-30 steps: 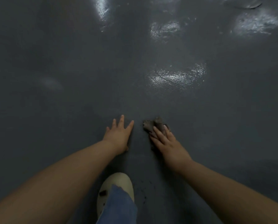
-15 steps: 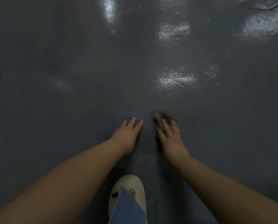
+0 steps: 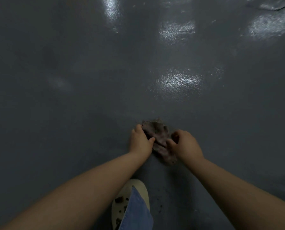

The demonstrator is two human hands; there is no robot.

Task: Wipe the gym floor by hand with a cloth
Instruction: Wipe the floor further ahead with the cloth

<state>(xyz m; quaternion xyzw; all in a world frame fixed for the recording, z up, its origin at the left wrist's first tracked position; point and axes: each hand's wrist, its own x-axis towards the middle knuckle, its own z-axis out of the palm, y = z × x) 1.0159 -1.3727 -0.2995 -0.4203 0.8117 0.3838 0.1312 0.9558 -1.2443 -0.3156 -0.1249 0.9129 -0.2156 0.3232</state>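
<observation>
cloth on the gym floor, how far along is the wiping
Done: hard to judge; glossy patches shine ahead, but whether they come from wiping or only reflect light cannot be told. In hand: the left hand and right hand both grip the bunched cloth on the floor, seemingly regathering it. Left: the dull floor all around, and dark specks by the shoe.

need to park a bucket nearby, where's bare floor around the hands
Bare floor runs wide beside the left hand and beside the right hand, also ahead of the cloth up to the glare patches. It is crowded between the forearms, where the shoe stands.
</observation>
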